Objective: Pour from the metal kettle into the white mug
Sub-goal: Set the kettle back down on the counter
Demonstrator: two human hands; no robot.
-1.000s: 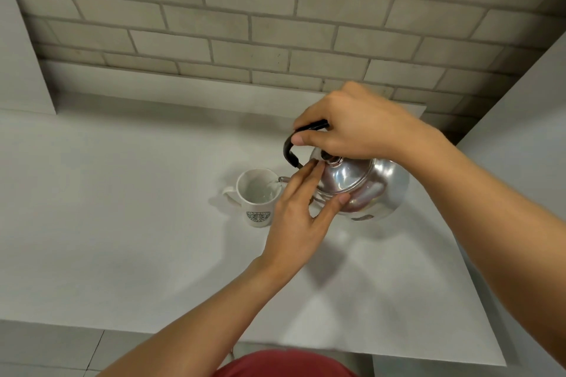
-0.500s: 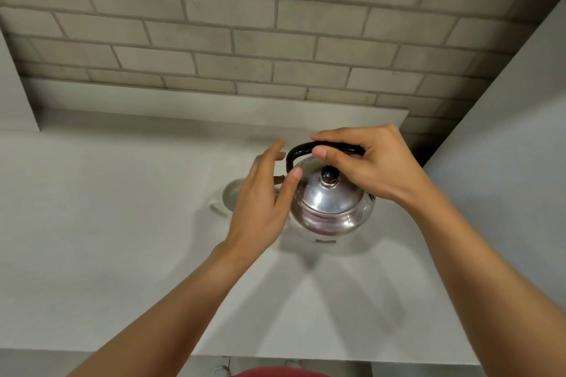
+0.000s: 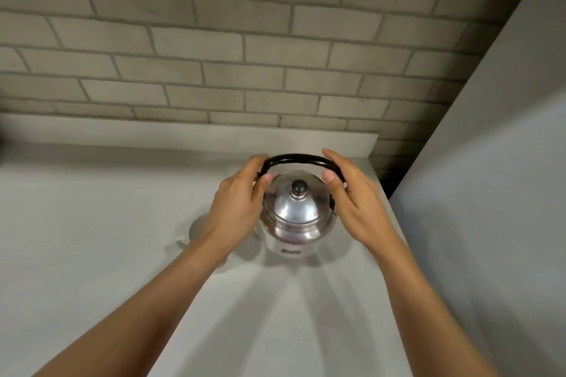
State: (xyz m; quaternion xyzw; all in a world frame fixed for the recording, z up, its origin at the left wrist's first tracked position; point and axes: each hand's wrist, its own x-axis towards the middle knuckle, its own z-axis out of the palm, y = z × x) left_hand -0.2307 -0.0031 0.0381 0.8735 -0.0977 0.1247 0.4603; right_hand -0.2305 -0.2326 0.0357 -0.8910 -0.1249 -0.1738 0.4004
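Note:
The metal kettle (image 3: 294,219) stands upright on the white counter (image 3: 92,223), its black handle (image 3: 297,158) arched over the lid knob. My left hand (image 3: 240,205) holds the handle's left end, thumb against the lid's edge. My right hand (image 3: 352,202) holds the handle's right end, thumb in front and fingers behind. The white mug (image 3: 196,228) stands just left of the kettle, mostly hidden behind my left wrist. Only part of its rim and handle shows.
A grey brick wall (image 3: 245,40) rises behind a low white ledge (image 3: 183,128) at the counter's back. A tall plain panel (image 3: 490,193) closes off the right side, close to the kettle. The counter stretches away to the left.
The kettle has gone from tilted over the mug to upright on the counter. My right hand slid to the handle's right end and my left hand moved to the handle's left end.

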